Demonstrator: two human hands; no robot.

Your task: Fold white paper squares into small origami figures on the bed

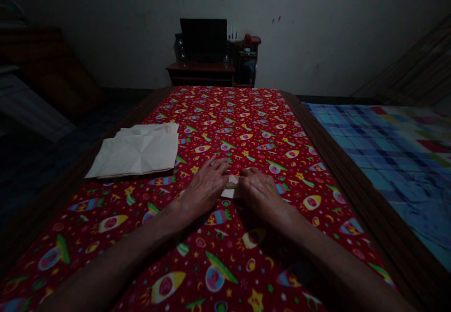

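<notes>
Now both hands lie low on a red cloth (246,114) printed with small rockets and stars, which covers a long wooden table (319,143). Between the 2 hands sits a small folded piece of white paper (231,187), near the middle of the table and close to the person. Only a little part of this paper shows, because the hands cover its 2 ends.

The left hand (206,187) rests flat, palm down, with the fingers (219,165) stretched out and close together, and it presses on the left end of the paper without gripping it. The right hand (259,191) touches the right end of the paper. Its fingers are bent inward toward the paper, but the light is weak and I cannot tell if they pinch the edge or only press on it. The 2 hands almost meet over the paper.

To the left, well apart from the hands, a flat pile of white paper sheets (137,154) lies on the cloth, and the top sheet shows fold lines. Beside the table on the right there is a blue checked sheet (387,147). Against the far wall stands a low wooden desk (200,72) with a dark screen (203,39) on it.
</notes>
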